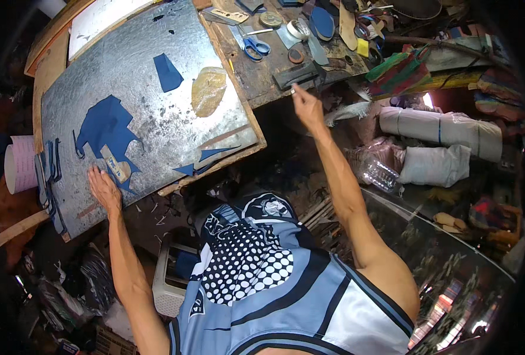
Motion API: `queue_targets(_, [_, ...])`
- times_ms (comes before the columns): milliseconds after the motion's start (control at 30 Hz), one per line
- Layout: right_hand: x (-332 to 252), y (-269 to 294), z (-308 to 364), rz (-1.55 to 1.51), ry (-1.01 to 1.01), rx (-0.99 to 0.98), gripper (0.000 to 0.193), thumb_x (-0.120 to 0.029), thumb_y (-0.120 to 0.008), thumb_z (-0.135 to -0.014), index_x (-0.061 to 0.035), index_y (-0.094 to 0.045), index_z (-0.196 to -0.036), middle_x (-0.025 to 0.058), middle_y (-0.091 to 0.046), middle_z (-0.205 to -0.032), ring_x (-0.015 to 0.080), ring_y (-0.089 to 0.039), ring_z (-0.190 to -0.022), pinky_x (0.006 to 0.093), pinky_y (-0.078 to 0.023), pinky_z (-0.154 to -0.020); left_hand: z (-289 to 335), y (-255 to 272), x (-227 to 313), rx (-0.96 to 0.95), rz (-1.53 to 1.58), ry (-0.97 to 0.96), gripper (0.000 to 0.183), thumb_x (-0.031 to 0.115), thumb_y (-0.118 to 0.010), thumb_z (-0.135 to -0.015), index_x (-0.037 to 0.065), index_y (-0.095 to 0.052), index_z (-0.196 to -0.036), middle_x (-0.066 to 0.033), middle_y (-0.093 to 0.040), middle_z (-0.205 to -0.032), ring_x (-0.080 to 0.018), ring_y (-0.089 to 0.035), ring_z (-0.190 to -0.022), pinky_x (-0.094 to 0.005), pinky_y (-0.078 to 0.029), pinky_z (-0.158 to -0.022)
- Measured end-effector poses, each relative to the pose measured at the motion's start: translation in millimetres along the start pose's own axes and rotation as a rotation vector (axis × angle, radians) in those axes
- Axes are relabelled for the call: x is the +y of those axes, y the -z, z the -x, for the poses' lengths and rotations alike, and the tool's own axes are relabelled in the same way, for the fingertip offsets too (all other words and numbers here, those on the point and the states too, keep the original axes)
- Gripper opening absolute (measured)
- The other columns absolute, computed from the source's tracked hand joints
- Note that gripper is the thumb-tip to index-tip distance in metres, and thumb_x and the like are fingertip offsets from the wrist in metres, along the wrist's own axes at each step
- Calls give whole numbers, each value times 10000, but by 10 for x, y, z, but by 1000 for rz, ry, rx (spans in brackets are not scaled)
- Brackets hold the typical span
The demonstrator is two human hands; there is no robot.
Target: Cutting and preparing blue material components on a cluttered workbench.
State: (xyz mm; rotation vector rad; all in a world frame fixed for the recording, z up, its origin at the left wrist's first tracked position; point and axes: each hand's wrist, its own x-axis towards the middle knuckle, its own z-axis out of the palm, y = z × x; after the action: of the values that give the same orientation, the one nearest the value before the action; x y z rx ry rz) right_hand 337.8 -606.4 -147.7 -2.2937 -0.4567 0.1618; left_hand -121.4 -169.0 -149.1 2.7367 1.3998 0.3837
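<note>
My left hand (104,188) lies with its fingers stretched out on the grey metal-topped board (150,109). Beside its fingertips is a small pale template (117,165) with marks on it, resting on a large cut piece of dark blue sheet material (105,123). My right hand (307,109) is raised off the board's right side, its fingers closed. Something small and whitish shows at its fingertips, too small to name. Just beyond that hand, at the wooden bench's edge, lies a dark flat block (296,76).
On the board are a smaller blue piece (168,73), a brownish stone-like slab (208,92) and blue offcuts (218,152). The wooden bench (256,83) holds blue-handled scissors (255,48), tape rolls (298,29) and a blue sole shape (321,23). Wrapped rolls (440,130) stand at right.
</note>
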Motion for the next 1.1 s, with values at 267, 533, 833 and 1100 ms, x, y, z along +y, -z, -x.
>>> queue_targets(267, [21,-58,-72,35,44,-15,318,-263,-570,-937,-125,-689,-1198,214,-667,-1087,390,-643,-1019,396,-537,-797,-35,-14,26,5,-3,19,489,316,-361,-1046,3,-473,-1406,-181,-420,-1500,-369,-342,-1410,-485,-242,-1146])
queue_targets(533, [17,-51,-48,55,32,-17,343,-273,-568,-943,-103,-672,-1222,213,-664,-1111,393,-630,-1057,401,-530,-852,-55,-24,57,11,15,19,495,328,-356,-1047,12,-472,-1410,-180,-415,-1504,-371,-336,-1411,-488,-238,-1147])
queue_targets(833, [140,54,-196,-4,-56,70,333,-291,-581,-932,-156,-683,-1218,232,-678,-1023,420,-648,-962,432,-530,-765,-26,-42,-4,12,-1,11,496,321,-345,-1050,7,-471,-1412,-181,-414,-1505,-365,-332,-1416,-485,-236,-1151])
queue_targets(1100, [48,109,-217,17,-80,56,358,-286,-576,-937,-104,-668,-1232,233,-658,-1122,365,-662,-1041,377,-523,-827,-53,-43,1,-2,-2,14,528,347,-323,-1049,-8,-466,-1412,-179,-404,-1513,-344,-323,-1427,-476,-230,-1156])
